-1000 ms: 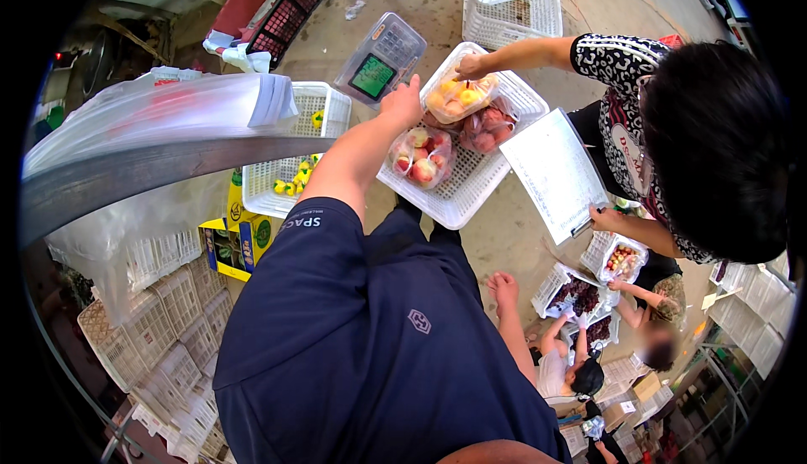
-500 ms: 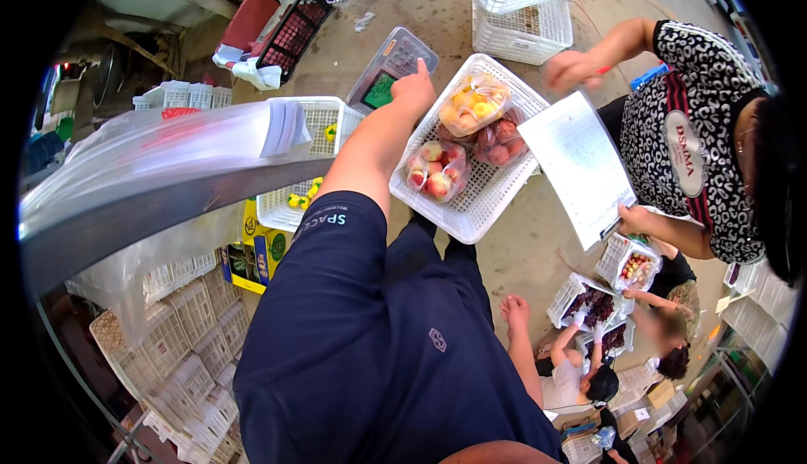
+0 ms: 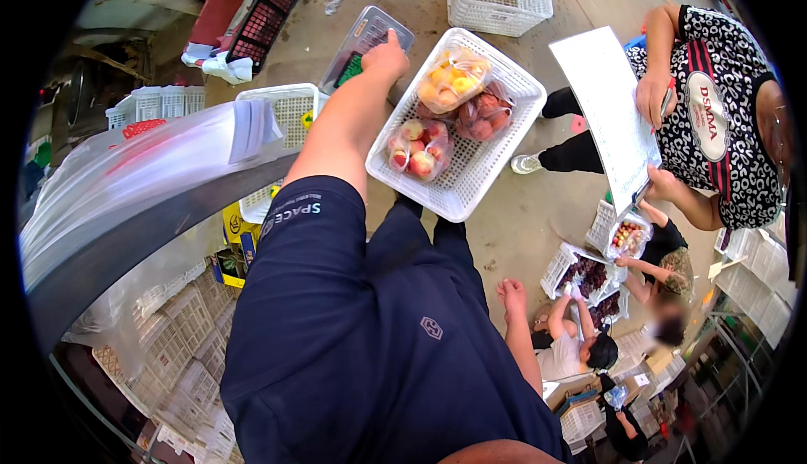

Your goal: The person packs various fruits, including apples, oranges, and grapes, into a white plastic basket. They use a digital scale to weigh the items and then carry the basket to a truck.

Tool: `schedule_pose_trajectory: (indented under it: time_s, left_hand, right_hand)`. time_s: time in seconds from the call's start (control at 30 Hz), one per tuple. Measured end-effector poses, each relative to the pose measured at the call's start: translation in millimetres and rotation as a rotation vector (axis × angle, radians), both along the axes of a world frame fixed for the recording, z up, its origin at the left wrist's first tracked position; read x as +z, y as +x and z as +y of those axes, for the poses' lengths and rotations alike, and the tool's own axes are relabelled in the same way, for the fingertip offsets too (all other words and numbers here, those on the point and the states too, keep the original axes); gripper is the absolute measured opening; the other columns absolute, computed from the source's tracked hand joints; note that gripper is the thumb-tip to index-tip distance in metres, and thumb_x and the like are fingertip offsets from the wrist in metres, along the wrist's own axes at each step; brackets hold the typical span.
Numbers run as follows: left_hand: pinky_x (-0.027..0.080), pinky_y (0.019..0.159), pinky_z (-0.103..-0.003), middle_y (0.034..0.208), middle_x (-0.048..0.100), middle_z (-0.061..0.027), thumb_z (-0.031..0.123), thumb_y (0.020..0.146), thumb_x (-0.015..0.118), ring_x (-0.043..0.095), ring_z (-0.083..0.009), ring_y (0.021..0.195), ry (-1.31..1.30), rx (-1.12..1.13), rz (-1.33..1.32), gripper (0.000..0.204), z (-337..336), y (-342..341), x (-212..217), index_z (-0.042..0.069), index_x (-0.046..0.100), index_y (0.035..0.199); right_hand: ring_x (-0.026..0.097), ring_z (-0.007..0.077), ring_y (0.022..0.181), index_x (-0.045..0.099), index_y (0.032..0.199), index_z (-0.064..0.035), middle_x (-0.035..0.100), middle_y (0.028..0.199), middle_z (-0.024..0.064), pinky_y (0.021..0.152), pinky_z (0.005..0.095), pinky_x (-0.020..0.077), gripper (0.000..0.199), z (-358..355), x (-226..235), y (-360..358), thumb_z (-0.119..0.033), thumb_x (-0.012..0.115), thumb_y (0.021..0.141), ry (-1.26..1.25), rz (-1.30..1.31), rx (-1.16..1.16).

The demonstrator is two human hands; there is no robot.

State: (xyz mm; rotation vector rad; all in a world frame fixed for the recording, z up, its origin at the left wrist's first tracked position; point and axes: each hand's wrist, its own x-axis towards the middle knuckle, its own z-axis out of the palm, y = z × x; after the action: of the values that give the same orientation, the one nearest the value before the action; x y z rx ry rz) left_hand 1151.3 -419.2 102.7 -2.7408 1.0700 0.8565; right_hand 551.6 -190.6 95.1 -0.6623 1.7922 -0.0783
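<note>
Over the scale (image 3: 360, 44), left hand (image 3: 387, 62) points beside the basket rim (image 3: 455, 210).

Left arm extended forward, elbow nearly straight; left hand (image 3: 387, 59) raised at its end, back uppermost, index finger pointing outward (remaining fingers appear folded). Right arm hangs low at the side, right hand (image 3: 512, 294) loosely half-curled.

Floor (image 3: 521, 241), per my remote feed: grey-brown, stained. Directly on it: two stacked white lattice crates (image 3: 500, 6), far side; red-and-black crate (image 3: 265, 29), upper left; crumpled pale scrap (image 3: 334, 4), between. White perforated crate (image 3: 471, 161), central; its support hidden from me. Inside: bag of red-yellow fruit (image 3: 419, 149), bag of dark red fruit (image 3: 485, 115), bag of yellow fruit (image 3: 455, 77), bunched together.
</note>
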Motion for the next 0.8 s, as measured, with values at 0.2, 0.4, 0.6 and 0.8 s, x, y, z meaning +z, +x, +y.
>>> schedule_pose_trajectory:
  time_s: [0.2,0.4,0.6,0.8]
  left_hand:
    - [0.049,0.079,-0.044,0.105,0.063,-0.0192,0.028,0.082,0.053,0.062,-0.0339,0.095,-0.185,-0.188,0.101,0.067,18,-28,7,0.014,0.024,0.142]
    - [0.048,0.079,-0.046,0.101,0.062,-0.0206,0.027,0.083,0.052,0.061,-0.0344,0.093,-0.181,-0.274,0.403,0.03,117,-141,-48,0.008,0.053,0.105]
    - [0.047,0.086,-0.043,0.108,0.061,-0.021,0.026,0.076,0.058,0.06,-0.0352,0.098,-0.022,-0.074,0.519,0.043,266,-201,-76,0.008,0.057,0.115]
    - [0.048,0.081,-0.043,0.1,0.063,-0.0216,0.031,0.075,0.057,0.06,-0.0372,0.094,0.028,0.462,0.236,0.039,424,-230,-94,0.003,0.064,0.099]
  right_hand:
    - [0.061,0.0109,0.071,0.055,0.103,-0.0026,0.063,0.083,0.004,0.058,0.024,0.0455,0.022,-15,1,10,-0.019,0.056,0.089,0.006,-0.002,0.063]
    - [0.061,0.0116,0.071,0.057,0.101,-0.0037,0.063,0.083,0.0043,0.056,0.024,0.0458,0.02,-38,-16,4,-0.019,0.056,0.088,0.054,-0.015,0.185]
    - [0.062,0.0128,0.072,0.058,0.099,-0.005,0.064,0.084,0.0045,0.057,0.0252,0.0466,0.02,-86,-29,-15,-0.02,0.056,0.087,0.013,-0.022,0.356]
    - [0.061,0.0125,0.069,0.059,0.096,-0.0039,0.063,0.08,0.0041,0.055,0.0257,0.0463,0.019,-150,-46,-58,-0.019,0.056,0.085,-0.068,-0.059,0.524]
